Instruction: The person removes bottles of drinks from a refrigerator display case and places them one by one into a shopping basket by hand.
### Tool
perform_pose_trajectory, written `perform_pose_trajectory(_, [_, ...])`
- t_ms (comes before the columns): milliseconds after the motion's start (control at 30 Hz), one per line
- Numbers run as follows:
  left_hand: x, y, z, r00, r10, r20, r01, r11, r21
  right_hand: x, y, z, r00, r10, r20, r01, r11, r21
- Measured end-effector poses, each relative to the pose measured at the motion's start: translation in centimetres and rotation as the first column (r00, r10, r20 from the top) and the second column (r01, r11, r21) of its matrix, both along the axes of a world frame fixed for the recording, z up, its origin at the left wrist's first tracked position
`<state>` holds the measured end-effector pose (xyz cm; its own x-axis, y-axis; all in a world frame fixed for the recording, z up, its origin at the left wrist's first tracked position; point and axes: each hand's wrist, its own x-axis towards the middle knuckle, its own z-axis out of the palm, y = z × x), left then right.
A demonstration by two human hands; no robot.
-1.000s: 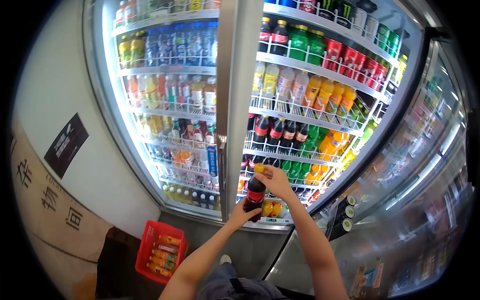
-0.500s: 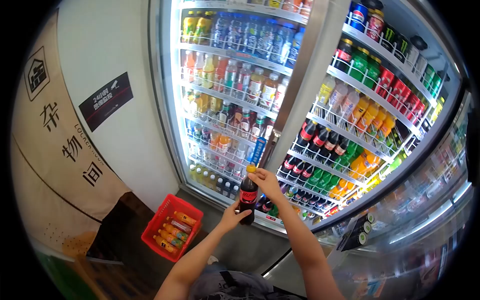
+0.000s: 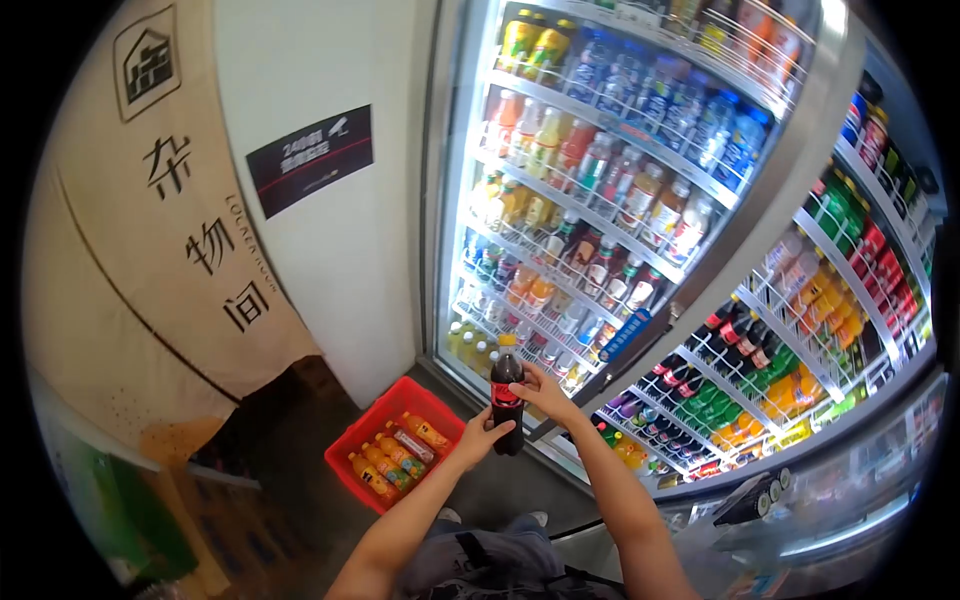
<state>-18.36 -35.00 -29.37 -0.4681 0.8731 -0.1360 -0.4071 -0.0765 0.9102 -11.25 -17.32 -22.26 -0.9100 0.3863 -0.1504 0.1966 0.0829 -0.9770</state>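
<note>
Gripping btl [image 3: 506,402] — rnd, glossy plastic

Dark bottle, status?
Left hand and right hand on dark bottle. Yellow cap on, bottle roughly upright. Red basket on floor, holding bottles. Nothing seen blocking hands.

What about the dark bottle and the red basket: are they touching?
Apart. The head view shows a clear gap, with the left hand between the dark bottle and the red basket.

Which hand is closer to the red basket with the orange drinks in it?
Left. The left hand, low on the cola bottle, is just right of the red basket in view; the right hand, higher on the bottle, is farther right.
</note>
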Motion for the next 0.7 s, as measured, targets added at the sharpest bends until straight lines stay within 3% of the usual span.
perform_pose_trajectory(67, [-0.6, -1.2, -1.8, 0.997, 0.057, 0.056, -0.057, 0.998, 0.000, -1.1, -0.4, -4.5, 0.996, 0.060, 0.068, -0.055, 0.996, -0.071])
perform_pose_trajectory(167, [-1.3, -2.6, -5.0, 0.983, 0.156, 0.094, -0.156, 0.988, 0.000, -2.6, -2.4, -6.4, 0.958, 0.247, 0.142, -0.231, 0.965, -0.122])
perform_pose_trajectory(200, [-1.4, -3.1, -5.7, 0.976, 0.199, 0.086, -0.199, 0.980, -0.001, -3.1, -4.0, -5.5, 0.959, 0.218, 0.181, -0.193, 0.970, -0.150])
perform_pose_trajectory(267, [-1.7, -4.4, -7.3, 0.961, 0.243, 0.134, -0.244, 0.970, -0.012, -4.0, -4.8, -8.7, 0.952, 0.228, 0.205, -0.197, 0.967, -0.163])
perform_pose_trajectory(367, [-2.0, -6.4, -8.8, 0.945, 0.302, 0.130, -0.275, 0.942, -0.191, -5.6, -6.6, -11.6, 0.933, 0.263, 0.245, -0.219, 0.957, -0.191])
perform_pose_trajectory(433, [-2.2, -7.1, -10.7, 0.923, 0.362, 0.132, -0.329, 0.918, -0.222, -6.6, -7.3, -15.0, 0.933, 0.270, 0.237, -0.212, 0.947, -0.243])
perform_pose_trajectory(533, [-2.8, -8.3, -14.1, 0.889, 0.442, 0.122, -0.397, 0.875, -0.279, -7.4, -8.3, -19.7, 0.914, 0.295, 0.279, -0.231, 0.943, -0.240])
perform_pose_trajectory(600, [-2.8, -8.5, -16.8, 0.842, 0.499, 0.208, -0.420, 0.846, -0.328, -7.8, -8.9, -21.1, 0.862, 0.299, 0.409, -0.294, 0.953, -0.077])
perform_pose_trajectory(700, [-3.6, -8.4, -20.6, 0.794, 0.547, 0.265, -0.454, 0.823, -0.340, -8.9, -9.5, -25.6, 0.874, 0.288, 0.392, -0.294, 0.955, -0.045])
